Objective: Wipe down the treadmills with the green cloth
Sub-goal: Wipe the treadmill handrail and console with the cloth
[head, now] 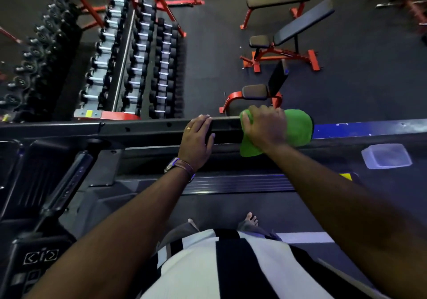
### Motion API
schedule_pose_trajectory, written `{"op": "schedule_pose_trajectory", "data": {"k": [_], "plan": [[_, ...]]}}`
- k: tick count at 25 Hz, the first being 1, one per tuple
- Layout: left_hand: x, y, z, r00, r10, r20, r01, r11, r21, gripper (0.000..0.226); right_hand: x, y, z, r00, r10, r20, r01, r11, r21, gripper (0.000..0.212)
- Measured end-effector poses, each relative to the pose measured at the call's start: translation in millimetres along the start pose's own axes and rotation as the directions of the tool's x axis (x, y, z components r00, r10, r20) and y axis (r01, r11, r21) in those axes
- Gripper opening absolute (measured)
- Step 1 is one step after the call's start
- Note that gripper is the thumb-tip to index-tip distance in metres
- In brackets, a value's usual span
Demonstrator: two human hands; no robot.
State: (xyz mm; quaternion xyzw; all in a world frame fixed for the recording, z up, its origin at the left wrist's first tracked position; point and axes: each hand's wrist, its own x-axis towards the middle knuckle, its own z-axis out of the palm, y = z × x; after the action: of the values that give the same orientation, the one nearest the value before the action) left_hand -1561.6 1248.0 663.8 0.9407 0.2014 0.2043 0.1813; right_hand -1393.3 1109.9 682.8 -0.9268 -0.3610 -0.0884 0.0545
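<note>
A green cloth [299, 129] is draped over the dark side rail [143, 128] of the treadmill, which runs across the middle of the view. My right hand [265, 128] lies on top of the cloth, fingers curled over it and the rail. My left hand [196, 139] rests on the same rail just left of the cloth, its fingers wrapped over the rail's far edge. The treadmill's console [39, 259] with arrow buttons sits at the lower left, and its belt [231, 208] lies below my arms.
Beyond the rail, a long dumbbell rack [138, 56] with a red frame stands at the left. Red-framed weight benches [282, 42] stand on the dark floor at centre right. A clear plastic tub [387, 155] sits to the right. A bare foot [250, 221] stands on the belt.
</note>
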Motion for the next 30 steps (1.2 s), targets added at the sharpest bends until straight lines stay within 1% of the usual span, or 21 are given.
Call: {"op": "schedule_pose_trajectory", "data": {"k": [1, 2, 5, 6, 8, 10, 11, 12, 14, 15, 17, 18, 19, 21, 23, 25, 26, 27, 28, 29, 30], "plan": [[1, 2, 0, 1.000, -0.008, 0.000, 0.008, 1.000, 0.002, 0.042, 8, -19, -3, 0.997, 0.073, 0.038, -0.073, 0.997, 0.000, 0.046], [2, 2, 0, 1.000, -0.019, -0.001, 0.019, 1.000, 0.003, 0.043, 13, -37, -2, 0.998, 0.041, 0.038, -0.042, 0.999, 0.012, 0.046], [0, 3, 0, 1.000, -0.029, 0.002, 0.029, 1.000, -0.009, 0.044, -8, -28, 10, 0.942, -0.329, -0.073, 0.335, 0.938, 0.089, 0.041], [0, 2, -1, 1.000, -0.023, 0.002, 0.023, 1.000, -0.017, 0.043, -14, -7, 8, 0.923, -0.376, -0.084, 0.382, 0.921, 0.078, 0.043], [1, 0, -1, 1.000, -0.024, 0.001, 0.024, 0.999, -0.028, 0.043, -9, 15, -2, 0.973, -0.229, -0.035, 0.230, 0.972, 0.044, 0.045], [3, 2, -1, 0.998, -0.059, -0.012, 0.059, 0.997, -0.039, 0.042, 17, -5, -10, 0.988, 0.004, 0.157, -0.010, 0.999, 0.042, 0.053], [3, 3, -1, 0.997, -0.079, -0.015, 0.078, 0.996, -0.045, 0.042, 30, -19, -15, 0.966, 0.008, 0.257, -0.026, 0.997, 0.068, 0.058], [3, 4, -1, 0.996, -0.091, -0.017, 0.090, 0.995, -0.047, 0.043, 38, -25, -15, 0.944, -0.076, 0.322, 0.045, 0.994, 0.103, 0.062], [2, 6, -2, 0.996, -0.089, -0.009, 0.088, 0.995, -0.047, 0.043, 37, -11, -20, 0.895, -0.311, 0.320, 0.254, 0.945, 0.208, 0.061], [2, 5, -3, 0.996, -0.089, 0.000, 0.089, 0.995, -0.053, 0.043, 34, 7, -25, 0.878, -0.363, 0.311, 0.296, 0.924, 0.242, 0.060], [4, 4, -5, 0.994, -0.111, 0.003, 0.111, 0.991, -0.081, 0.042, 39, 41, -30, 0.879, -0.227, 0.420, 0.158, 0.969, 0.192, 0.061], [5, 6, -5, 0.991, -0.131, -0.002, 0.130, 0.987, -0.097, 0.042, 50, 48, -28, 0.842, -0.099, 0.531, 0.016, 0.987, 0.157, 0.062], [6, 7, -4, 0.989, -0.149, -0.010, 0.147, 0.983, -0.113, 0.042, 62, 49, -25, 0.758, -0.044, 0.651, -0.082, 0.983, 0.163, 0.058], [7, 9, -2, 0.983, -0.181, -0.028, 0.176, 0.975, -0.135, 0.041, 86, 32, -18, 0.534, -0.163, 0.829, -0.141, 0.950, 0.278, 0.041], [7, 11, 0, 0.980, -0.198, -0.022, 0.193, 0.971, -0.140, 0.043, 99, 5, -7, 0.454, -0.244, 0.857, -0.128, 0.934, 0.333, 0.039], [8, 9, -1, 0.980, -0.200, -0.022, 0.195, 0.972, -0.128, 0.044, 93, -19, -4, 0.546, -0.325, 0.772, 0.046, 0.932, 0.360, 0.054], [8, 8, -2, 0.980, -0.195, -0.025, 0.191, 0.974, -0.120, 0.044, 81, -23, -8, 0.643, -0.346, 0.683, 0.143, 0.930, 0.337, 0.062], [8, 8, -2, 0.981, -0.190, -0.030, 0.186, 0.976, -0.116, 0.044, 65, -18, -13, 0.754, -0.381, 0.535, 0.244, 0.919, 0.311, 0.064], [8, 9, -2, 0.982, -0.188, -0.037, 0.182, 0.977, -0.114, 0.044, 45, -6, -9, 0.859, -0.401, 0.318, 0.330, 0.909, 0.254, 0.061], [8, 9, -1, 0.981, -0.189, -0.048, 0.183, 0.977, -0.113, 0.044, 19, 6, -3, 0.901, -0.424, 0.089, 0.408, 0.899, 0.159, 0.057], [8, 9, -1, 0.978, -0.199, -0.054, 0.193, 0.975, -0.109, 0.044, -4, 16, 6, 0.884, -0.466, -0.015, 0.467, 0.883, 0.053, 0.055]]}}
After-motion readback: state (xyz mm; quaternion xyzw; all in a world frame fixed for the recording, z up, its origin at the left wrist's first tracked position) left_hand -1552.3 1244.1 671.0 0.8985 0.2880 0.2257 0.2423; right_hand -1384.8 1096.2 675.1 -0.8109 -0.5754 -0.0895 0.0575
